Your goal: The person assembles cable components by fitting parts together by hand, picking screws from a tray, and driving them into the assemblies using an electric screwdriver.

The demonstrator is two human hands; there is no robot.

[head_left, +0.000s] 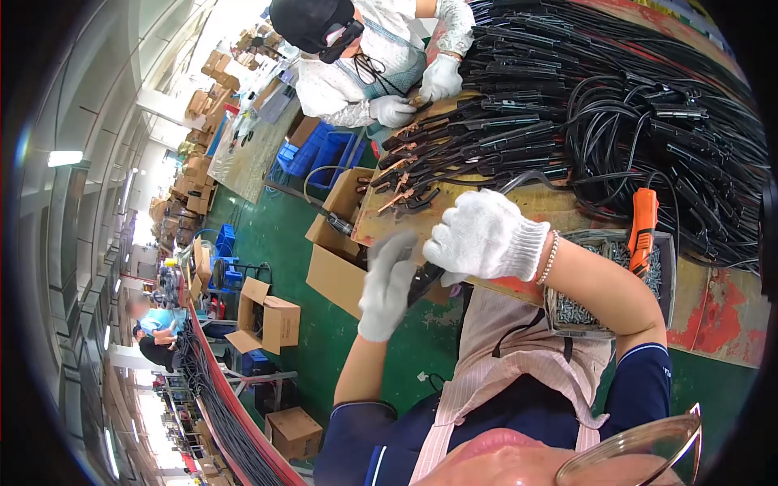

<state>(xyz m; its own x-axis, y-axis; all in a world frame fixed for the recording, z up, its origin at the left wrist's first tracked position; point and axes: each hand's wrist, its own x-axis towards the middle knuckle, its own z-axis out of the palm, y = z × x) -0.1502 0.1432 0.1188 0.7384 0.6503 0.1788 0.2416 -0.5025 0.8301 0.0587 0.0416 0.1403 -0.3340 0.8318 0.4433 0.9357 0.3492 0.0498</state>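
My right hand [482, 236], in a white knit glove, is closed in a fist over the table's near edge. It grips a black welding electrode holder handle [423, 282], whose lower part sticks out below the fist. A grey-black cable [531, 176] runs from behind the fist toward the pile on the table. Just left of the handle is my left hand [387, 285], gloved too and blurred by motion. Its fingers are stretched upward, with the palm toward the handle; whether it touches the handle is unclear.
Black holders with copper-coloured jaws [401, 182] and coiled cables [616, 121] cover the worktable [725, 324]. An orange tool [644, 227] rests on a screw tray [577, 314]. Across the table, a person's gloved hands [442, 78] work. Cardboard boxes [336, 275] and blue crates [312, 154] stand left.
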